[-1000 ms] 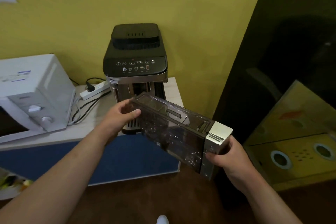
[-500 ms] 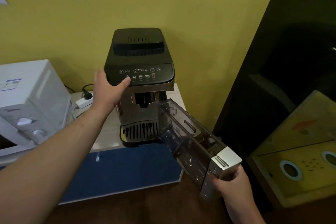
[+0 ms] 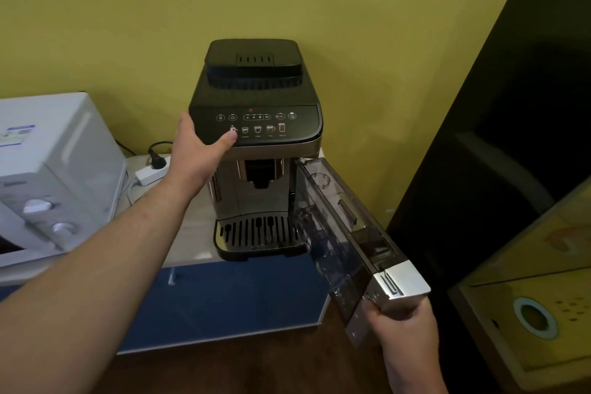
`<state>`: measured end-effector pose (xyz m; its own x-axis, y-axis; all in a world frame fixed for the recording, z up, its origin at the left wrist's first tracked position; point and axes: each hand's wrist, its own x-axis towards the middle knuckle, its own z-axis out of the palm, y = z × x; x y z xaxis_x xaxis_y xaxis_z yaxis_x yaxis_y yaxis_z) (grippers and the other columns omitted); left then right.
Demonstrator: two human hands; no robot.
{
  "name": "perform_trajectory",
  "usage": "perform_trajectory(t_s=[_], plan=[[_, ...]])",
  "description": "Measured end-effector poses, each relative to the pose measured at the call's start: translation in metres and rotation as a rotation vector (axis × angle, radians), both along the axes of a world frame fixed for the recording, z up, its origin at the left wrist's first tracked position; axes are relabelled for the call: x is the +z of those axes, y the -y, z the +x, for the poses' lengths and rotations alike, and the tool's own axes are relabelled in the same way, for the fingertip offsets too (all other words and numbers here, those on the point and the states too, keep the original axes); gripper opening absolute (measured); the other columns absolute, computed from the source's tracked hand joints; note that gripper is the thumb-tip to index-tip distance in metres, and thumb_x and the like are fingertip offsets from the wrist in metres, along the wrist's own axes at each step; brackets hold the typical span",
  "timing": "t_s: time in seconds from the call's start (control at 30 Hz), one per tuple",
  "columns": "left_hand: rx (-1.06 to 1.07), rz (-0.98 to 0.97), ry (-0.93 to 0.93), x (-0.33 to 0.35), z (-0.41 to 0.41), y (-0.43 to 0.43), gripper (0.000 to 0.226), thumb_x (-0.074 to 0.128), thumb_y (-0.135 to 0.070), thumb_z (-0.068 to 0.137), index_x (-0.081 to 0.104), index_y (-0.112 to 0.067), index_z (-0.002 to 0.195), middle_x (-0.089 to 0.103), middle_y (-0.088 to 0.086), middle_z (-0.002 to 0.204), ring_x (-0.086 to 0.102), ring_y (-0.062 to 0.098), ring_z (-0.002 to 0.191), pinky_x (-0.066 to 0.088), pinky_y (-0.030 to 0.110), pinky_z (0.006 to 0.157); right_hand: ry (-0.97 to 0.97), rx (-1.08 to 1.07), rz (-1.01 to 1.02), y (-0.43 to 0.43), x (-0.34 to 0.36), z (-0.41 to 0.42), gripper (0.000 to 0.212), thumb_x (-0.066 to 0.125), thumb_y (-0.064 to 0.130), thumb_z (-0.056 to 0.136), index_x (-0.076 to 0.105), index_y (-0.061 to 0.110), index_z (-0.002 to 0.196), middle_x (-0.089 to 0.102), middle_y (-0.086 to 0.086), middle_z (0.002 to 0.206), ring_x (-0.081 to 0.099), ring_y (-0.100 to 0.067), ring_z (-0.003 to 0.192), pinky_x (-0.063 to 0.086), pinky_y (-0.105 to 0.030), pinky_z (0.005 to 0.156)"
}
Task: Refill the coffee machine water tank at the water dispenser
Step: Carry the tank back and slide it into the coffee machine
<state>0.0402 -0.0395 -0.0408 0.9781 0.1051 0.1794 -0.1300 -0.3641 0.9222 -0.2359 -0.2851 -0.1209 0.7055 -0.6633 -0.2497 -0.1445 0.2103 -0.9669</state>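
A black and silver coffee machine (image 3: 256, 125) stands on a light counter (image 3: 188, 233) against the yellow wall. My left hand (image 3: 198, 150) grips its left front corner, thumb on the control panel. My right hand (image 3: 399, 320) holds the silver front end of the clear water tank (image 3: 335, 233). The tank points into the machine's right side, its far end at the slot and its near end sticking out over the counter edge. I cannot tell how much water it holds.
A white microwave (image 3: 54, 176) sits on the counter at the left. A white power strip (image 3: 150, 169) with a black plug lies behind it. Blue cabinet fronts (image 3: 224, 297) lie below. A dark glossy panel (image 3: 511, 137) rises at the right, beside a yellow box (image 3: 527, 297).
My left hand let go of the tank and moved up onto the coffee machine's left corner. My right hand swung the tank to the machine's right side, its far end now at the slot.
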Motion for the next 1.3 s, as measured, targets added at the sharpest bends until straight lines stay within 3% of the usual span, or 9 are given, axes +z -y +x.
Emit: perform_trajectory(t_s=[0.17,0.3,0.5,0.67,0.73,0.83,1.0,1.1,1.3], plan=[[-0.007,0.016,0.033,0.004,-0.010,0.007,0.110,0.083,-0.046,0.072,0.017,-0.021,0.157,0.037,0.003,0.158,0.036,0.022,0.144,0.035,0.044,0.117,-0.047,-0.027,-0.039,-0.015,-0.003,0.004,0.062,0.080,-0.016,0.058,0.054,-0.003,0.113,0.065,-0.022,0.103,0.063,-0.037,0.096,0.052,-0.046,0.084],[0.000,0.038,0.054,0.004,-0.011,0.009,0.099,0.081,-0.031,0.080,0.020,-0.019,0.156,0.040,0.002,0.154,0.038,0.019,0.140,0.034,0.028,0.108,-0.045,-0.065,-0.055,-0.024,-0.006,0.008,0.064,0.081,-0.016,0.057,0.053,-0.003,0.112,0.065,-0.024,0.104,0.063,-0.040,0.099,0.054,-0.049,0.084],[-0.012,0.021,0.033,0.005,-0.012,0.006,0.107,0.081,-0.036,0.079,0.011,-0.019,0.159,0.030,0.004,0.162,0.030,0.023,0.147,0.030,0.042,0.119,-0.019,-0.089,-0.036,-0.038,-0.007,0.009,0.069,0.081,-0.015,0.057,0.054,0.004,0.118,0.065,-0.016,0.107,0.063,-0.033,0.099,0.052,-0.037,0.080],[-0.030,0.015,0.028,0.005,-0.012,0.005,0.106,0.081,-0.039,0.078,0.013,-0.019,0.158,0.032,0.004,0.160,0.032,0.022,0.145,0.028,0.033,0.116,-0.005,-0.098,-0.026,-0.049,-0.002,0.012,0.066,0.081,-0.014,0.058,0.054,0.009,0.114,0.060,0.001,0.088,0.059,-0.015,0.080,0.048,-0.017,0.062],[-0.034,0.016,0.026,0.005,-0.012,0.004,0.111,0.081,-0.044,0.076,0.011,-0.021,0.159,0.029,0.004,0.163,0.029,0.024,0.148,0.028,0.042,0.120,-0.008,-0.108,-0.033,-0.050,-0.004,0.014,0.065,0.082,-0.014,0.057,0.055,0.009,0.111,0.063,-0.003,0.090,0.063,-0.022,0.085,0.051,-0.021,0.065],[-0.020,0.025,0.002,0.005,-0.012,0.005,0.111,0.080,-0.039,0.080,0.005,-0.017,0.160,0.021,0.006,0.166,0.022,0.024,0.151,0.024,0.040,0.121,-0.031,-0.101,-0.059,-0.049,-0.007,0.016,0.064,0.083,-0.012,0.056,0.056,0.009,0.111,0.065,-0.010,0.100,0.064,-0.028,0.093,0.053,-0.035,0.077],[-0.032,0.022,-0.009,0.007,-0.014,0.005,0.117,0.081,-0.057,0.069,0.012,-0.027,0.158,0.027,0.004,0.163,0.028,0.025,0.149,0.031,0.049,0.119,-0.042,-0.128,-0.102,-0.046,-0.008,0.024,0.060,0.085,-0.007,0.058,0.056,0.010,0.107,0.066,-0.012,0.099,0.065,-0.030,0.091,0.056,-0.043,0.079],[-0.014,0.039,0.008,0.005,-0.012,0.006,0.110,0.080,-0.041,0.079,0.007,-0.020,0.159,0.022,0.005,0.166,0.022,0.025,0.151,0.025,0.046,0.121,-0.031,-0.130,-0.097,-0.047,-0.010,0.028,0.057,0.085,-0.005,0.058,0.057,0.010,0.105,0.067,-0.014,0.098,0.065,-0.030,0.089,0.056,-0.040,0.076],[-0.006,0.056,0.007,0.003,-0.011,0.006,0.110,0.079,-0.040,0.081,0.005,-0.018,0.160,0.018,0.005,0.167,0.018,0.024,0.152,0.022,0.044,0.122,-0.004,-0.134,-0.080,-0.050,-0.012,0.030,0.064,0.084,-0.007,0.059,0.054,0.015,0.112,0.064,-0.009,0.102,0.062,-0.027,0.094,0.047,-0.025,0.071]])
